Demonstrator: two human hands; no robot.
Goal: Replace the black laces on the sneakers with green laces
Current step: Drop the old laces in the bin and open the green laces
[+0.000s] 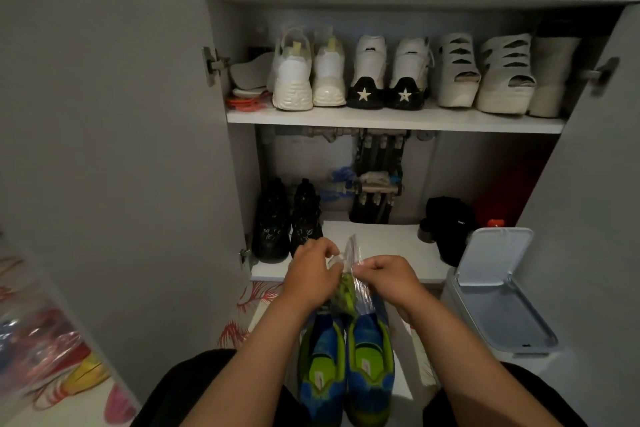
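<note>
Sneakers [322,367]: 2 blue and green shoes side by side on the floor between the person's knees, toes toward the cabinet
Green laces [346,291]: bunched inside a clear plastic bag, just above the toes of the sneakers
Plastic bag [365,298]: held up between both hands, its top edge sticking up above the fingers
Left hand [313,274]: fingers curled, pinching the left side of the bag's top
Right hand [384,276]: fingers curled, pinching the right side of the bag's top, close to the left hand
Cabinet [121,149]: both doors swung open, 2 shelves showing
Upper shelf [381,123]: white shoes [329,80] in a row, heels outward; 1 pair has black heels with a white star
Lower shelf [381,236]: black boots [287,218] at the left, pipes [377,184] at the back wall
Bin [502,305]: pale grey, lid raised, on the floor just right of the right hand
Floor [242,302]: white with a red pattern
</note>
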